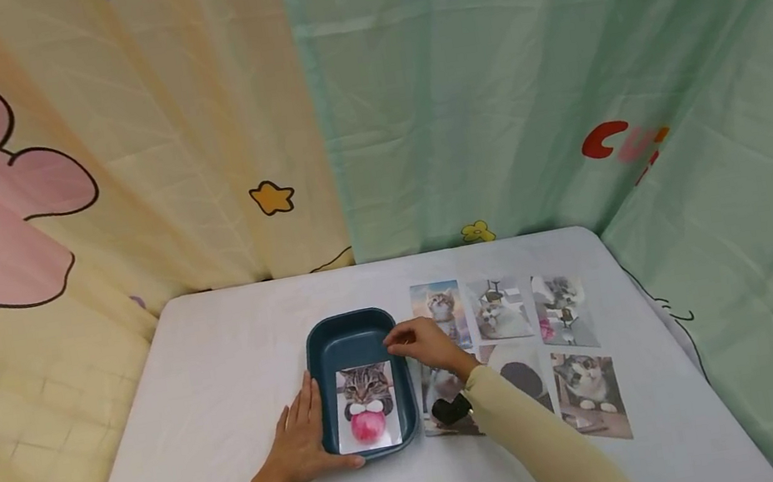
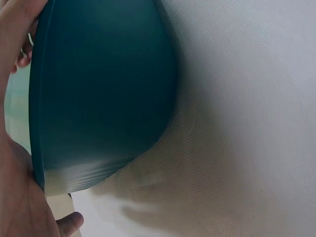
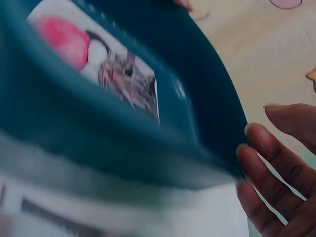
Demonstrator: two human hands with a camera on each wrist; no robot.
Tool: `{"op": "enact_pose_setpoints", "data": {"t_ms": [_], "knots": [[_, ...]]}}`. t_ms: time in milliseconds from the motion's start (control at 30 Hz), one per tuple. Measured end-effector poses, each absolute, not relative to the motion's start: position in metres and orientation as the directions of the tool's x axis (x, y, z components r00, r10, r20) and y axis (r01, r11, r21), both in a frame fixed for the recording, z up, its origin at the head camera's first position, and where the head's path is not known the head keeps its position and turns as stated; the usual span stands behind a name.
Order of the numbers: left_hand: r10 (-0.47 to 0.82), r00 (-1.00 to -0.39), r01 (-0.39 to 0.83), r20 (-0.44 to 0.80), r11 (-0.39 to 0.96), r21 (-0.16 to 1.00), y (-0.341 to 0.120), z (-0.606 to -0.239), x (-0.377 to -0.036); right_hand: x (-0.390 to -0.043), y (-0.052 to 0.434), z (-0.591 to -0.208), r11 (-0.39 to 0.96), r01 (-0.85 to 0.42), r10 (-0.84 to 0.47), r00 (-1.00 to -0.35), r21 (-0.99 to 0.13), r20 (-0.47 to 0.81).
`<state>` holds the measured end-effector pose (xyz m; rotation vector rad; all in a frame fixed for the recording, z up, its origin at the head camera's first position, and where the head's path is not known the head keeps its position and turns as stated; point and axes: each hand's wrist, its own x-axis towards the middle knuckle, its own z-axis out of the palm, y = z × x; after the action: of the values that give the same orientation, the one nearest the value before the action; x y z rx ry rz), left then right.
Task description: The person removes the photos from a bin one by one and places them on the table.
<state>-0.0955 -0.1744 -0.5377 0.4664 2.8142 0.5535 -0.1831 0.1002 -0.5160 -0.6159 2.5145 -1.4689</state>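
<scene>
A dark teal rectangular tray sits on the table with a cat photo card lying in its near half; the card shows a tabby cat above a pink fluffy ball. My left hand rests along the tray's left side, fingers straight and thumb out along the near edge. In the left wrist view its palm lies against the rim, beside the tray's outer wall. Over the right rim is my right hand, its fingers loosely bent with nothing between them. The right wrist view shows its fingertips right at the rim.
Several cat photo cards lie in two rows to the tray's right, among them a kitten card and a near-right card. My right forearm covers part of the near row. Printed curtains hang behind the white table.
</scene>
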Motion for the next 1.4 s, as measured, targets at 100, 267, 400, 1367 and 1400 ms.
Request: {"op": "enact_pose_setpoints", "data": {"t_ms": [100,267,400,1367,1400], "knots": [[0.349,-0.923,0.262,-0.162,0.878,0.4,-0.175,-0.539,-0.095,-0.184,0.084,-0.519,0.427,-0.293,-0.445,-0.892,-0.855,0.083],[0.351,-0.923,0.267,-0.157,0.878,0.397,-0.175,-0.538,-0.094,-0.182,0.06,-0.522,0.443,-0.29,-0.46,-0.886,-0.848,0.063],[0.358,-0.921,0.276,-0.152,0.877,0.393,-0.175,-0.536,-0.095,-0.18,0.043,-0.522,0.474,-0.287,-0.461,-0.886,-0.832,0.043],[0.38,-0.918,0.306,-0.114,0.861,0.405,-0.177,-0.539,-0.093,-0.174,0.011,-0.553,0.622,-0.148,-0.304,-0.951,-0.768,-0.063],[0.38,-0.918,0.305,-0.117,0.862,0.406,-0.177,-0.539,-0.093,-0.175,0.012,-0.551,0.605,-0.17,-0.328,-0.944,-0.778,-0.048]]}}
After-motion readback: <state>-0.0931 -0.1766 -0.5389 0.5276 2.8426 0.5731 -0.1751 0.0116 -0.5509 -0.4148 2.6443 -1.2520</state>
